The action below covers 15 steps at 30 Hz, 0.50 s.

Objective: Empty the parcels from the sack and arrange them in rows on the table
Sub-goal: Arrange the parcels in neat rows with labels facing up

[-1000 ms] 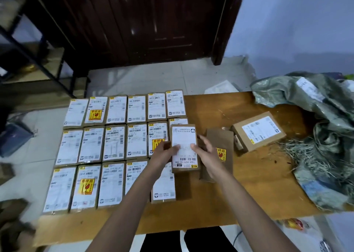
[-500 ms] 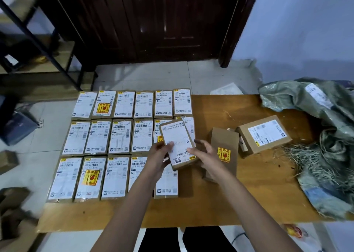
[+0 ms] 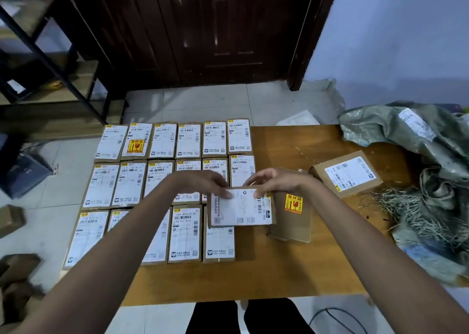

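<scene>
A small brown parcel (image 3: 241, 208) with a white label lies turned sideways, held over the right end of the rows. My left hand (image 3: 203, 182) pinches its upper left edge and my right hand (image 3: 275, 181) pinches its upper right edge. Several labelled parcels (image 3: 162, 171) lie in three rows on the left half of the wooden table (image 3: 291, 270). A brown parcel with a yellow fragile sticker (image 3: 293, 214) lies just right of the held one. A wider box (image 3: 347, 174) sits further right. The grey-green sack (image 3: 418, 141) lies crumpled at the table's right end.
Frayed sack fibres (image 3: 406, 207) spread across the right of the table. A dark wooden door (image 3: 203, 29) stands behind, a metal shelf frame (image 3: 38, 54) at the left. Cardboard pieces (image 3: 15, 270) lie on the tiled floor at the left. My dark trousers (image 3: 241, 316) show below the table edge.
Both hands turned the held parcel from upright to sideways and lowered it toward the right end of the rows. The hands shifted from its lower edge to its upper edge.
</scene>
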Motion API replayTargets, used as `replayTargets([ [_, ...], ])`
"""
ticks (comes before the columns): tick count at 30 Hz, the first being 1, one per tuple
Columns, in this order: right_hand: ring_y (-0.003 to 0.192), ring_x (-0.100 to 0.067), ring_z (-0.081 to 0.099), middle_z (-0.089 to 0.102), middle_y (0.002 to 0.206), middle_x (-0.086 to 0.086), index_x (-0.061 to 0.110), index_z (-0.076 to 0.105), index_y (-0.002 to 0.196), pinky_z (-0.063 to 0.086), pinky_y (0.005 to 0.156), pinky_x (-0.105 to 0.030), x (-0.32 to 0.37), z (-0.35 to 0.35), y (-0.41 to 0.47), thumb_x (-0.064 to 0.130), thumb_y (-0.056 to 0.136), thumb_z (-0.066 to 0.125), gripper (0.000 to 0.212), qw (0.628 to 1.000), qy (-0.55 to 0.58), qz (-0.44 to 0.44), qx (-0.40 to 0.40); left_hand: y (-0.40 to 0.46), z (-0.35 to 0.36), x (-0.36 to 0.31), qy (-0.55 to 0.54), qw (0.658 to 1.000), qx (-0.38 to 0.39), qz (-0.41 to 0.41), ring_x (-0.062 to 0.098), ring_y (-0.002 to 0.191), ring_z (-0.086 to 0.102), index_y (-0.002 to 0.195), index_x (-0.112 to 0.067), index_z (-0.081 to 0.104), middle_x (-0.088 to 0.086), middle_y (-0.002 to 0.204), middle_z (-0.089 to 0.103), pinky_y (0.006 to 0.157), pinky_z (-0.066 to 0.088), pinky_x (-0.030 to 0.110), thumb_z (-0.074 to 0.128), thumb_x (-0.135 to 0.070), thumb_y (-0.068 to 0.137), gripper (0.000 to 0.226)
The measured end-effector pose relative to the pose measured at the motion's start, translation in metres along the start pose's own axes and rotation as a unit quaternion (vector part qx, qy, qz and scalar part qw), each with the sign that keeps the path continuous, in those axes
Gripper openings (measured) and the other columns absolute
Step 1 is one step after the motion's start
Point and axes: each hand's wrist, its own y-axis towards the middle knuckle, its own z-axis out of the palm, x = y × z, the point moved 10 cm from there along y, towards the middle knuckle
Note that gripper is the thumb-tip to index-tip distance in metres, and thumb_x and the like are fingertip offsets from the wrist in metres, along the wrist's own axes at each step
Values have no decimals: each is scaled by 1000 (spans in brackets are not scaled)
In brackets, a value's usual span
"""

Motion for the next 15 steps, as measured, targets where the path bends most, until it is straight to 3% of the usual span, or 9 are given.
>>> replayTargets([
  [2,101,-17,64,67,113,-6,12,61,120,55,84,-26,2,3,2,3,82,71,40,999,-25,12,20,7,16,0,-13,998,57,-15,24,109,64,125,-4,53,11,119,66,90,54,32,70,-33,85,52],
  [5,112,-27,63,65,123,-15,14,56,126,51,95,-36,-4,-2,4,6,82,73,48,1000,5,16,0,11,29,7,-76,994,73,-15,24,105,64,126,0,51,14,119,64,97,50,40,68,-27,88,50],
  [7,115,-25,61,65,123,-9,21,53,128,49,100,-38,-9,-10,0,22,83,74,50,996,65,-3,-53,12,34,18,-144,988,57,-6,25,107,64,127,-1,50,13,117,65,95,51,40,73,-30,83,57],
  [9,115,-21,59,64,122,-1,29,52,127,44,104,-41,-19,-16,-5,50,81,68,52,986,110,-14,-127,12,39,33,-234,972,19,-1,27,110,64,127,-3,50,14,117,67,91,54,38,83,-39,68,76],
  [12,124,-20,51,55,134,3,39,49,128,38,109,-48,-44,-12,-10,81,52,69,89,959,173,-13,-224,18,50,60,-387,919,-73,5,35,114,61,127,-3,50,18,117,67,100,48,50,88,-42,59,87],
  [14,129,-21,47,45,144,0,38,41,138,40,108,-48,-62,-1,-9,80,43,75,109,939,224,-13,-261,17,61,68,-489,863,-125,18,36,116,59,127,-3,51,18,117,68,100,48,50,82,-34,67,74],
  [15,129,-20,46,44,142,1,36,39,140,41,108,-47,-66,9,-9,74,48,78,106,934,241,-15,-262,18,68,70,-525,839,-139,22,35,116,59,127,-3,53,18,117,67,98,50,47,80,-31,70,69],
])
